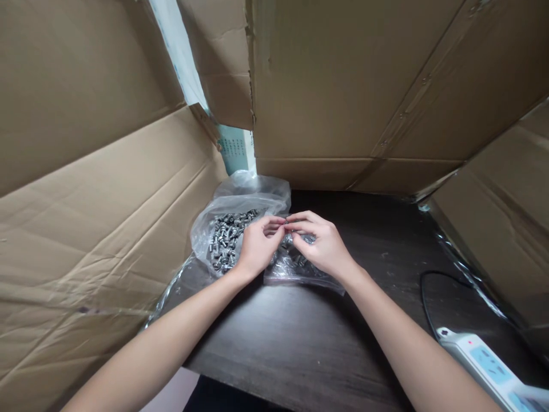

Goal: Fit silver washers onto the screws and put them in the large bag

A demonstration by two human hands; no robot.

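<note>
My left hand (pixel 261 245) and my right hand (pixel 319 241) meet at their fingertips above the table. Both are closed in a pinch around something too small to make out. Under and left of my left hand lies a clear plastic bag (pixel 198 233), its mouth spread wide, filled with loose metal screws (pixel 225 239). Below my right hand is a second, flatter clear bag (pixel 281 273), with more metal pieces (pixel 300 260) partly hidden by my fingers.
Cardboard walls (pixel 343 86) enclose the dark wooden table (pixel 274 332) on the left, back and right. A white power strip (pixel 476 355) with a black cable (pixel 422 292) sits at the lower right. The table's front edge runs close below my forearms.
</note>
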